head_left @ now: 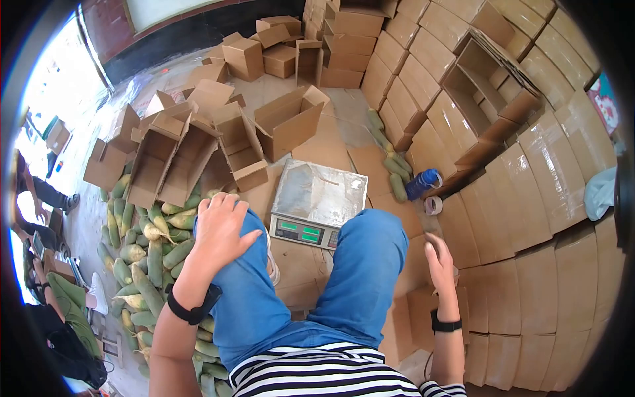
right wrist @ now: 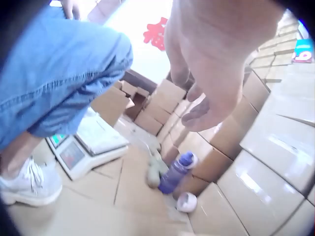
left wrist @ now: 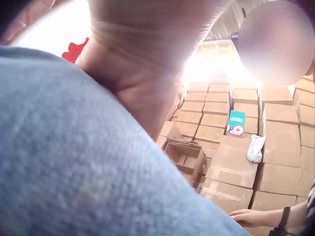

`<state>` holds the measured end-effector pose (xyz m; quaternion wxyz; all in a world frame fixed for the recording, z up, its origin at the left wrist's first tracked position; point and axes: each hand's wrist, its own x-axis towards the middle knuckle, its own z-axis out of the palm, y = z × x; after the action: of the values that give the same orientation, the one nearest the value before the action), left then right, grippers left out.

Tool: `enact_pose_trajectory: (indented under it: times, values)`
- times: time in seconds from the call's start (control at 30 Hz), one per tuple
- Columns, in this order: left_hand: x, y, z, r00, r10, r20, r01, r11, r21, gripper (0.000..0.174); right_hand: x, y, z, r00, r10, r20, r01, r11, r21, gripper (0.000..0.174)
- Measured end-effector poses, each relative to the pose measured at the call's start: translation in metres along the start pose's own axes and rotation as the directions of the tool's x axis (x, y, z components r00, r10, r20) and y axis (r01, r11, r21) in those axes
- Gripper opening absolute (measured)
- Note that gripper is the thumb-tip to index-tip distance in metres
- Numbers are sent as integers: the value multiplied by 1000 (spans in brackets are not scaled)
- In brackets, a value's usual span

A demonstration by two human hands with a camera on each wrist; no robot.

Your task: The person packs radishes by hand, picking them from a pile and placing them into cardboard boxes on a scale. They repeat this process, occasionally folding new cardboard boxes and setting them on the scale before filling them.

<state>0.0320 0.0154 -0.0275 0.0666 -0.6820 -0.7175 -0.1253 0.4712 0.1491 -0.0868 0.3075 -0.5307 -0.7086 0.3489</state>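
My left hand (head_left: 223, 230) rests on the left knee of the blue jeans (head_left: 248, 291), fingers spread over the denim. To the right of the other knee, my right hand (head_left: 439, 261) hangs in the air with loosely bent fingers and nothing in it. Between the knees and just ahead stands a digital scale (head_left: 320, 192) with a bare metal pan and a lit green display. Below the right hand, in the right wrist view, are a blue bottle (right wrist: 178, 173) and a roll of tape (right wrist: 186, 202) on the floor.
Many green-white radishes (head_left: 155, 261) lie heaped on the left. Open cardboard boxes (head_left: 288, 126) stand ahead, some over the heap. Stacked cartons (head_left: 516, 192) form a wall on the right. A few radishes (head_left: 395, 169) lie along its foot. Other people are at the far left edge.
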Motion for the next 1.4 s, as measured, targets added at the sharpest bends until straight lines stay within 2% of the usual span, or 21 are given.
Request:
enact_pose_trajectory:
  times: [0.03,0.1,0.17,0.2,0.27,0.3,0.4,0.6,0.67,0.77,0.83,0.9,0.93,0.97,1.0,1.03,1.07,1.2,1.3,1.37,1.4]
  values:
    - [0,1,-1,1000,-6,-7,6,1000,-1,43,17,-4,5,999,-30,45,28,999,46,40]
    - [0,3,-3,994,-49,96,49,999,6,48,51,-7,20,993,-71,94,62,994,92,40]
    - [-1,4,-3,995,-52,86,51,999,6,47,77,-18,40,966,-32,256,-51,949,311,42]
    - [-2,3,-3,996,-46,82,46,999,7,46,82,-24,48,964,-43,263,-42,950,309,42]
    - [-7,-1,2,999,-42,25,43,999,-9,46,88,-33,62,854,30,519,-296,849,438,46]
    - [-9,-3,4,999,-27,-26,27,999,-26,46,87,-31,65,852,24,523,-291,852,434,46]
    - [-12,-9,5,999,-42,-24,41,998,-40,45,80,-32,66,880,57,471,-300,836,460,47]
    - [-15,-20,12,992,-22,-125,19,999,-27,41,50,-68,47,949,-46,311,-53,952,302,40]
    - [-15,-20,12,991,-28,-134,25,999,-25,40,39,-80,42,979,-78,191,42,982,185,33]
    - [-16,-17,11,992,-21,-126,16,999,-39,41,30,-96,25,978,-138,158,124,988,93,23]
    - [-16,-18,9,992,-22,-122,16,999,-52,41,38,-83,15,972,-184,146,182,983,29,20]
    - [-18,-22,7,979,-8,-206,-53,955,-292,42,46,-82,7,983,-112,142,126,988,-88,22]
    - [-18,-25,1,978,-70,-196,-23,900,-435,41,49,-86,7,985,-85,148,115,973,-202,22]
    - [-18,-35,4,978,-80,-194,-12,901,-433,41,53,-87,9,987,-59,151,105,944,-313,23]
    - [-18,-50,9,966,-214,-145,90,803,-589,39,57,-83,14,980,-140,143,188,890,-416,23]
    - [-19,-67,17,940,-335,-74,181,668,-722,37,61,-81,20,965,-221,143,263,817,-513,23]
    - [-19,-87,29,900,-435,3,279,571,-772,34,62,-83,26,968,-196,157,251,790,-559,20]
    - [-26,-180,97,715,-694,80,547,485,-682,42,56,-91,37,936,-246,252,350,730,-586,19]
    - [-5,-241,128,530,-847,24,721,436,-538,71,50,-94,37,959,-227,170,283,742,-607,16]
    - [27,-264,127,443,-890,-108,741,431,-516,86,49,-91,36,978,-192,76,201,796,-570,14]
    - [46,-267,111,444,-894,-61,734,401,-548,95,50,-92,35,980,-188,71,195,797,-571,14]
